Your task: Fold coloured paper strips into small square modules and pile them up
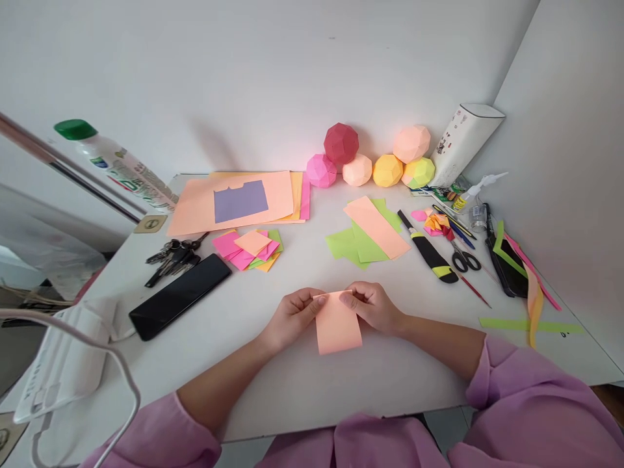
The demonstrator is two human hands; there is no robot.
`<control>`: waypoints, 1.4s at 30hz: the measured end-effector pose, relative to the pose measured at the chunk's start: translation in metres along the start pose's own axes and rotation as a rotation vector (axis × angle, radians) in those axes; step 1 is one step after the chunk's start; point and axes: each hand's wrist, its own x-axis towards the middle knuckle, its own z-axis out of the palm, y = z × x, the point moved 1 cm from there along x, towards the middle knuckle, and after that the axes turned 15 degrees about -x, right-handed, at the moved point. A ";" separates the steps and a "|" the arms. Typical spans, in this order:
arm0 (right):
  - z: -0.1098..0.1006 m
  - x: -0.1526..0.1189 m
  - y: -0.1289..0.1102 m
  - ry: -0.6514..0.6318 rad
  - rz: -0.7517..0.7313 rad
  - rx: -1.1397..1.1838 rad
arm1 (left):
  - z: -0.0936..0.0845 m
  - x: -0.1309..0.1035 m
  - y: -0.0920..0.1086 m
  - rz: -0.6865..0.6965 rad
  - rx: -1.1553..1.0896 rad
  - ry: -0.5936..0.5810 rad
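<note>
Between my hands is a peach piece of paper point(338, 328), its lower edge curling toward me. My left hand point(299, 315) pinches its upper left corner with thumb and fingers. At the upper right corner my right hand point(374, 307) grips the same paper, thumb on top. Beyond the hands lies a long peach strip point(377, 227) across several green paper pieces point(344, 247). To the left of these sits a loose pile of small pink, peach, green and orange paper squares point(251, 247).
Faceted paper balls point(341, 143) line the wall. Larger paper sheets point(195, 205), keys point(178, 257) and a black phone point(180, 296) are on the left. A utility knife point(431, 253), scissors point(465, 260), a glue bottle point(465, 198) and paper strips point(533, 325) lie right. A white cable point(124, 370) loops at lower left.
</note>
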 end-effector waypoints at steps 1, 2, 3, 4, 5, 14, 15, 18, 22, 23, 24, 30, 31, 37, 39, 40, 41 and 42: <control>0.000 0.000 0.001 -0.002 0.004 0.004 | 0.000 0.000 0.000 0.001 -0.002 -0.002; 0.000 0.000 0.001 -0.003 0.008 0.007 | -0.001 0.001 -0.001 0.004 -0.002 -0.002; 0.000 0.000 0.002 -0.007 0.011 0.010 | -0.001 0.001 -0.002 0.005 -0.002 -0.003; 0.000 0.000 0.002 -0.009 0.013 0.014 | -0.001 0.001 -0.002 0.004 -0.002 -0.003; 0.000 0.000 0.003 -0.011 0.014 0.017 | -0.002 0.001 -0.003 0.003 -0.001 -0.003; 0.001 0.000 0.005 -0.013 0.015 0.020 | -0.001 0.001 -0.002 0.011 0.003 -0.010; 0.002 0.000 0.005 -0.013 0.013 0.017 | -0.002 0.001 -0.003 0.012 0.006 -0.008; 0.002 0.001 0.006 -0.015 0.009 0.011 | -0.002 0.001 -0.004 0.013 0.014 -0.002; 0.001 0.001 0.005 -0.012 0.003 0.006 | -0.002 0.001 -0.004 0.005 0.037 0.006; 0.001 0.001 0.004 -0.012 0.001 0.005 | -0.002 0.001 -0.004 0.004 0.045 0.009; 0.001 0.001 0.004 -0.012 0.000 0.004 | -0.002 0.001 -0.004 0.003 0.052 0.011; 0.001 0.001 0.003 -0.013 -0.001 0.001 | -0.001 0.001 -0.002 0.008 0.044 -0.004; 0.001 0.001 0.003 -0.011 -0.001 -0.001 | -0.001 0.001 -0.002 0.008 0.042 -0.003; 0.001 0.001 0.006 -0.007 -0.009 -0.010 | -0.001 0.000 -0.002 0.009 0.045 0.002; 0.001 0.001 0.007 -0.009 -0.008 -0.004 | -0.001 0.001 -0.002 0.013 0.045 0.004; 0.002 0.001 0.007 -0.011 -0.007 0.000 | 0.000 0.001 -0.001 0.014 0.045 0.006; 0.002 0.001 0.006 -0.013 -0.007 0.004 | 0.000 0.002 -0.001 0.015 0.045 0.008; 0.002 0.001 0.006 -0.014 -0.007 0.007 | 0.000 0.002 -0.001 0.016 0.046 0.011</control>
